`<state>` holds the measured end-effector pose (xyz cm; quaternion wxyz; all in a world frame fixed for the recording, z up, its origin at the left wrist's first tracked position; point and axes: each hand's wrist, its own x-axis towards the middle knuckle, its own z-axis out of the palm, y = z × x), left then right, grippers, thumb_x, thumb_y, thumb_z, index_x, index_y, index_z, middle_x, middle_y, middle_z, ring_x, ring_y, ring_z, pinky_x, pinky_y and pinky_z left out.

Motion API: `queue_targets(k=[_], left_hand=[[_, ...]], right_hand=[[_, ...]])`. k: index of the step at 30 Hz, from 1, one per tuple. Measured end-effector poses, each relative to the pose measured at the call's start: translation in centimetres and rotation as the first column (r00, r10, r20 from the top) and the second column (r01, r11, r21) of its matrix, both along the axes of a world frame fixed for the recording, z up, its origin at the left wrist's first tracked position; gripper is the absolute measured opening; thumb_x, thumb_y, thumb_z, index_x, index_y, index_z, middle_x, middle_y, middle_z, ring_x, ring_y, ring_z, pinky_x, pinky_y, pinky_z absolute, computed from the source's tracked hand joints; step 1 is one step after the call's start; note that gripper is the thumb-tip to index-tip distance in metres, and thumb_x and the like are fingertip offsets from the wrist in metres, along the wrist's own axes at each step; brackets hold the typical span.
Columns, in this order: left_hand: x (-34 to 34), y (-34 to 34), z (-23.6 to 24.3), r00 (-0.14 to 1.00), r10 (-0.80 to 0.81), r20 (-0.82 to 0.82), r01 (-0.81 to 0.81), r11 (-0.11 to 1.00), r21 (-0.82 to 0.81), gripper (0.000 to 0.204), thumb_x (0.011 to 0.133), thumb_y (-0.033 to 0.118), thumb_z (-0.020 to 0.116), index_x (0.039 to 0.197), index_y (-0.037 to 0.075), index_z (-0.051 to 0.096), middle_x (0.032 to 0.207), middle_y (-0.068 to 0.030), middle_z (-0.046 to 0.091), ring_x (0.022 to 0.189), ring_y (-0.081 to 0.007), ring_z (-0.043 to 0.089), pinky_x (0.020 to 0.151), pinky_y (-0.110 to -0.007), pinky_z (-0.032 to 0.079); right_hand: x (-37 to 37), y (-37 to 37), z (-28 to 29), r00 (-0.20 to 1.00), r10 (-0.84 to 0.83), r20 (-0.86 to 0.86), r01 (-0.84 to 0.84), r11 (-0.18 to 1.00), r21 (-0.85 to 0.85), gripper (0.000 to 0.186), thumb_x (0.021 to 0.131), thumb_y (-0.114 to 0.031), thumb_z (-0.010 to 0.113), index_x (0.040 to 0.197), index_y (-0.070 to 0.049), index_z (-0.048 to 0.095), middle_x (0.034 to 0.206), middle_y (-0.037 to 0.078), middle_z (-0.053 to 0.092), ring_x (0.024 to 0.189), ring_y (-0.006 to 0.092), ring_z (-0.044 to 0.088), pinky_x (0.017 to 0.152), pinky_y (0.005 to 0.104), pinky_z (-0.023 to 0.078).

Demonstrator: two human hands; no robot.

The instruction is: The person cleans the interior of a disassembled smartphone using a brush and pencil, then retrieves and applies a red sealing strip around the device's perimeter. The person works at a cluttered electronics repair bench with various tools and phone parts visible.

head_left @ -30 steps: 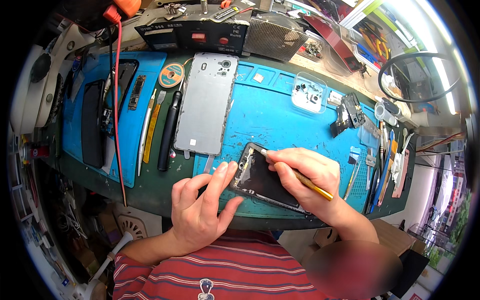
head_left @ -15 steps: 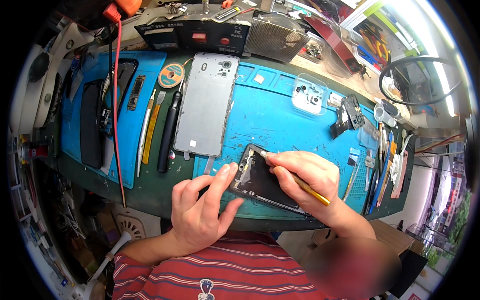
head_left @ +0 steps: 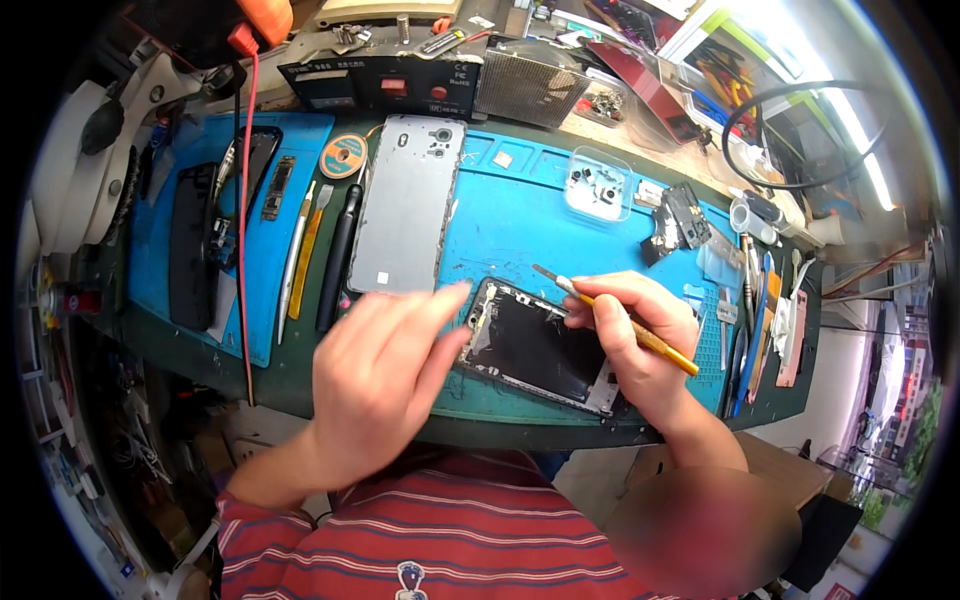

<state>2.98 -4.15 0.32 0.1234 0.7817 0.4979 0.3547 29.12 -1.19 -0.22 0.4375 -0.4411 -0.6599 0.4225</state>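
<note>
head: right hand (head_left: 643, 328) pinches slanted knife (head_left: 663, 347), left hand (head_left: 372, 375) hovers.

Clearance, as I view it remotely: an open lane crosses the blue mat (head_left: 500, 225) between the phone frame (head_left: 550, 350) and the clear tray (head_left: 598, 190). The knife (head_left: 650, 340) in the right hand (head_left: 650, 330) juts over its near edge. The grey panel (head_left: 400, 230) bounds my lane leftward, the dark plates (head_left: 682, 215) rightward; the black box (head_left: 415, 92) stands behind the panel. The left hand (head_left: 380, 380) obstructs access beside the frame's left end. Farther left, the red cable (head_left: 246, 190) crosses my view of the second mat (head_left: 262, 270).
</note>
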Motion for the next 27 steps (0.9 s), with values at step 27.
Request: queue_targets(k=[27], left_hand=[[-4.0, 2.2, 4.5, 0.871, -0.432, -0.235, 0.356, 0.883, -0.306, 0.016, 0.093, 0.011, 0.075, 0.102, 0.003, 0.065, 0.099, -0.0155, 0.066, 0.088, -0.0358, 0.064, 0.078, -0.045, 0.052]], right_hand=[[4.5, -6.0, 1.7, 0.994, -0.106, 0.023, 0.106, 0.994, -0.008, 0.018, 0.094, 0.006, 0.070, 0.111, 0.004, 0.074, 0.099, 0.013, 0.077, 0.087, 0.0153, 0.074, 0.077, 0.0276, 0.058]])
